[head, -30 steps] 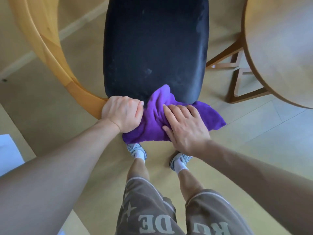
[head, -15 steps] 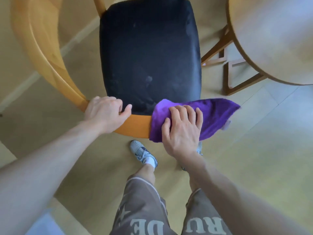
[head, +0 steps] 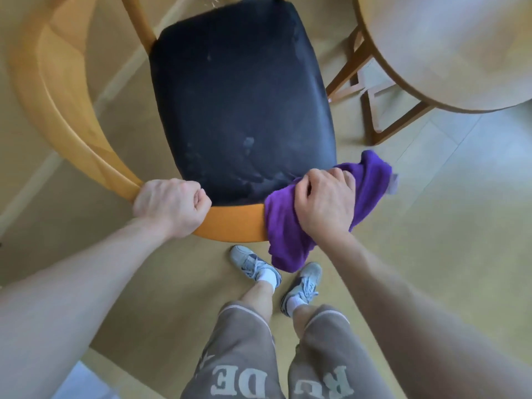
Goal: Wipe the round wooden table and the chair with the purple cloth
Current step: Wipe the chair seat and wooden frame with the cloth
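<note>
I am on the chair [head: 241, 116] part of the job now. My right hand [head: 324, 201] has its grip curled round the purple cloth [head: 283, 226], clamping it over the near right stretch of the curved wooden backrest rail [head: 233, 223], right at the near right corner of the dark seat. My left hand [head: 172, 207] is fisted round the same rail further left, and I judge it is steadying the chair.

How far along: I judge the rail wipe is under way, with the long left curve of the rail bare of cloth. The seat shows pale smudges and dusty marks, so it looks as if it needs a pass. The round wooden tabletop [head: 449, 47] sits at the far right, well apart from the cloth; I cannot tell whether it has been wiped.

The cloth is bunched, draped across the rail. Its long axis runs from the near left, where one end hangs toward the floor by my shoes, to the far right, where the other end pokes out past my knuckles.
</note>
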`<state>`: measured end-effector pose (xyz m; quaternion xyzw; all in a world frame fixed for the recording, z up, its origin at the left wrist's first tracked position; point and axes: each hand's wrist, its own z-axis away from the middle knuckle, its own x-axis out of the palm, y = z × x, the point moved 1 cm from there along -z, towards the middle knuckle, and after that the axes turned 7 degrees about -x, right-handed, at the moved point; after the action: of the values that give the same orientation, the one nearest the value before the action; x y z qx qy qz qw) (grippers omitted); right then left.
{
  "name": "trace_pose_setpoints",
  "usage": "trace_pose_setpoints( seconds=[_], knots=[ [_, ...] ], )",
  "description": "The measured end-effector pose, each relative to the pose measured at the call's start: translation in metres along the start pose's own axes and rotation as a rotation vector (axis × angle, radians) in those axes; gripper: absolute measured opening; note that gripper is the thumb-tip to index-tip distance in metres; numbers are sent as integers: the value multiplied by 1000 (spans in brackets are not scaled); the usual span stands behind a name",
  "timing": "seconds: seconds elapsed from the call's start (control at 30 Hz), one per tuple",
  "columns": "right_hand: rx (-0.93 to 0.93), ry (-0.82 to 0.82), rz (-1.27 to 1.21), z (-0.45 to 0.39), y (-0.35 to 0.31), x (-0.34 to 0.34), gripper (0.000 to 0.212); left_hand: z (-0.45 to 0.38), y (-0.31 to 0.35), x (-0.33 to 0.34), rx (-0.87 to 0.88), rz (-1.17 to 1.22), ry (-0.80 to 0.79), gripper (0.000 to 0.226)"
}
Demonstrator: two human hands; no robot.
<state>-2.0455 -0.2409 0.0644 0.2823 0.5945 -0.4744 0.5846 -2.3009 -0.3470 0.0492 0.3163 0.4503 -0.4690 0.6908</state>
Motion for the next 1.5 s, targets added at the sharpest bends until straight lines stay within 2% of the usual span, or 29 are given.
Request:
trace_pose_setpoints(
  seconds=[0.03,0.1,0.17,0.27,0.33,0.43,0.53,0.6,0.67,0.73,0.8,0.87,1.0,1.13,1.2,1.3,1.43,1.47,1.5],
  knots=[
    [50,62,-32,14,-17,6,22,0,0,-1,1,8,-1,38],
    [-25,34,-47,37,-49,18,25,-1,1,-2,15,9,-11,38],
    [-266,-97,-15,50,-62,23,42,-1,2,-3,20,20,-2,38],
    [-703,-251,77,25,-27,13,54,-1,1,-4,14,23,6,36],
    [-815,-323,102,0,4,3,51,-1,0,-3,22,11,4,37],
    [-594,-267,131,-15,25,-5,46,0,-4,-1,29,25,11,36],
    [-256,-72,78,0,5,4,37,1,-4,1,47,52,28,35],
    [-165,-3,34,18,-16,12,31,1,-4,2,60,60,49,36],
    [-273,-43,30,39,-26,19,44,3,-3,2,71,62,69,36],
    [-521,-138,59,47,-12,13,57,3,-3,2,73,61,84,37],
    [-766,-251,124,32,18,-1,60,2,-3,1,67,54,97,37],
    [-874,-333,120,6,49,-15,58,3,-3,1,72,54,109,37],
    [-674,-313,-12,-28,73,-35,40,3,-4,2,71,49,121,37],
    [-262,-189,85,-14,15,-8,40,5,-3,3,70,51,115,35],
    [-168,-113,76,8,-18,7,36,5,-3,2,60,42,102,36],
    [-363,-41,1,44,-38,21,37,6,-2,1,38,12,84,37],
    [-810,-181,35,29,5,7,51,5,0,-2,25,2,66,37],
    [-847,-208,46,15,19,4,51,5,0,-1,26,-7,63,38],
    [-808,-216,59,3,32,1,49,6,0,0,31,-9,63,39]
  ],
)
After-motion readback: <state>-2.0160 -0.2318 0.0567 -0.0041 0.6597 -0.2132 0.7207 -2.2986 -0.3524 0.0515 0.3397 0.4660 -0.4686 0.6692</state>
